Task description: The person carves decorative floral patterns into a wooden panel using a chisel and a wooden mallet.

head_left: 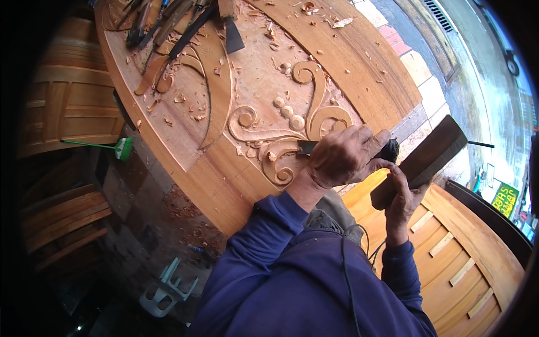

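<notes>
A carved wooden panel (264, 78) with raised scrolls, round beads and scattered shavings lies below me. My left hand (342, 154) is closed around a chisel with a dark handle (388, 147); its flat steel blade (306, 147) meets the carving beside the lower scroll (279, 151). My right hand (407, 196) grips a long dark wooden block (426, 151), held close to the chisel handle's end; whether the two touch I cannot tell. Chisels and gouges (174, 28) lie at the top left of the panel, and a wide chisel (231, 35) sits beside them.
A second wooden panel with small battens (488, 264) stands at my lower right. At left are stacked wooden doors (78, 101), a green broom (120, 149), planks (67, 219) and a pale plastic stool (165, 292) on the tiled floor. Pavement and street (471, 95) show at upper right.
</notes>
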Demonstrator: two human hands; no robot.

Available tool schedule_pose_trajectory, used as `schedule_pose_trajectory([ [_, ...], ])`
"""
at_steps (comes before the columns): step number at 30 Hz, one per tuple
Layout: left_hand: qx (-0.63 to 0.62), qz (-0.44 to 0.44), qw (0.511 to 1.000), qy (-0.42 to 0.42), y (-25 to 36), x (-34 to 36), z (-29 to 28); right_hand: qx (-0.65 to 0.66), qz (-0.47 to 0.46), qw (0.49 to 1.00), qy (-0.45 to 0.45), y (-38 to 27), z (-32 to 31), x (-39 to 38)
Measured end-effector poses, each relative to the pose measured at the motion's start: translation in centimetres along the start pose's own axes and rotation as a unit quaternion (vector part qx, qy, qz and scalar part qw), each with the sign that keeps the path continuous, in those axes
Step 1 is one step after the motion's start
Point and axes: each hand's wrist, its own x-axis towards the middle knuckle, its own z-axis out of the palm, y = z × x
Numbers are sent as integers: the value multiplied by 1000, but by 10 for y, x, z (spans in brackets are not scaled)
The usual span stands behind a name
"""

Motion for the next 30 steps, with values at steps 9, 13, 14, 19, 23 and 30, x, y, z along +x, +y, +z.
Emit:
schedule_pose_trajectory([
  [9, 13, -31, 999, -16, -2, 2, -2, 2, 7, 1000, -3, -5, 2, 11],
  [13, 8, -39, 999, -18, -5, 2, -5, -74, -49, 984, -152, 1, 13, 4],
  [14, 7, -46, 999, -27, -6, 2, -6, -62, -40, 986, -150, 2, 9, 8],
  [19, 19, -44, 999, 1, -9, 3, -7, -5, 42, 999, -15, -15, 18, 10],
  [23, 124, -88, 988, -13, 1, -5, -20, -131, -16, 971, -200, 3, 13, 6],
  [30, 23, 12, 1000, 16, 10, 1, -2, -31, -10, 997, -68, -19, 0, 8],
])
